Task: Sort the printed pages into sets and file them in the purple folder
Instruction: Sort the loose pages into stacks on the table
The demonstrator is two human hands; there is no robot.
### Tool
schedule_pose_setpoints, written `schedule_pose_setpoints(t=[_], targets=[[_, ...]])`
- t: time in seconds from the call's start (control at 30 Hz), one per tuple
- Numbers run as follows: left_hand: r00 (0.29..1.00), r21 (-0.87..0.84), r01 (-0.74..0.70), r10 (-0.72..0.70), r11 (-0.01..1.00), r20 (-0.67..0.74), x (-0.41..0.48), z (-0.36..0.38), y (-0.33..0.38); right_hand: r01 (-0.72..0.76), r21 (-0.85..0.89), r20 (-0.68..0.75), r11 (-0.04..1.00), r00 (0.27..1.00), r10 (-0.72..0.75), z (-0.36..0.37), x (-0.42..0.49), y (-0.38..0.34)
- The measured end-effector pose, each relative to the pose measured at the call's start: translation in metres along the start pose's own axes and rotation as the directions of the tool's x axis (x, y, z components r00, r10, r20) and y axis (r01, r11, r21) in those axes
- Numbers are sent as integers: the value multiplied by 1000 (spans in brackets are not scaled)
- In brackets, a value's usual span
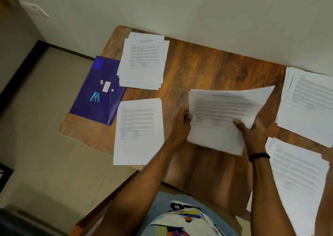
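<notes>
Wood-grain table (207,69), glossy, rounded corners. Four loose stacks of white pages on it: two on the right (310,102) (299,178), cut off by the frame, and two on the left (144,62) (138,131). Print too blurred to read. Held sheaf (221,115) is mid-table, top sheet curling up. Purple folder (95,91), shiny plastic, overhangs the table's left edge, its corner tucked under the far left stack. Left hand (182,124) grips the sheaf's left edge and right hand (252,133) clamps it with thumb on top. Blue stapler (95,97) lies on the folder.

Open passage is offered over the bare table (212,64) at the far middle; it is hemmed by the left stacks (144,60), the right stacks (310,100) and the held sheaf (221,116)
</notes>
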State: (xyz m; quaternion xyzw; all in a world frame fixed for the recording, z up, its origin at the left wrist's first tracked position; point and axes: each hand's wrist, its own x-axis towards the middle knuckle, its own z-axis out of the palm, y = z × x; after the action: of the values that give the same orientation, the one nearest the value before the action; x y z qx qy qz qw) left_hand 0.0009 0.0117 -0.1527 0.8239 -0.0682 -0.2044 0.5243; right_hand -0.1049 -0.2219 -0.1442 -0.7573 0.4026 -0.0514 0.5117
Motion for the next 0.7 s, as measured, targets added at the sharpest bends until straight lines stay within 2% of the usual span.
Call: schedule_pose_setpoints(t=[0.07, 0.13, 0.2, 0.27, 0.33, 0.4, 0.47, 0.5, 0.57, 0.7], targets=[[998, 103, 58, -61, 993, 26, 1, -4, -9, -51, 18, 16, 999, 999, 50, 0, 2, 12], [992, 233, 126, -124, 964, -23, 1, -9, -31, -94, -36, 45, 995, 994, 95, -3, 18, 52], [975, 353, 217, -182, 910, -131, -2, -23, -54, -145, -107, 81, 984, 985, 154, -2, 28, 94], [929, 453, 347, -236, 821, -285, -5, -46, -79, -186, -185, 94, 965, 974, 206, -1, 18, 89], [830, 446, 531, -336, 721, -445, -8, -77, -100, -201, -251, 91, 947, 969, 230, 2, 2, 63], [673, 346, 721, -486, 600, -558, -16, -111, -118, -244, -278, 47, 929, 963, 267, 4, 4, 65], [535, 214, 826, -605, 522, -590, -22, -136, -135, -244, -293, 3, 924, 967, 256, 7, 3, 63], [495, 177, 851, -642, 495, -586, -23, -144, -143, -248, -302, -10, 920, 966, 257, 10, 7, 70], [475, 159, 864, -673, 477, -567, -26, -152, -151, -275, -324, -29, 905, 959, 281, 15, 9, 83], [544, 222, 828, -643, 514, -538, -27, -156, -147, -288, -335, -78, 897, 957, 278, 21, 10, 98]])
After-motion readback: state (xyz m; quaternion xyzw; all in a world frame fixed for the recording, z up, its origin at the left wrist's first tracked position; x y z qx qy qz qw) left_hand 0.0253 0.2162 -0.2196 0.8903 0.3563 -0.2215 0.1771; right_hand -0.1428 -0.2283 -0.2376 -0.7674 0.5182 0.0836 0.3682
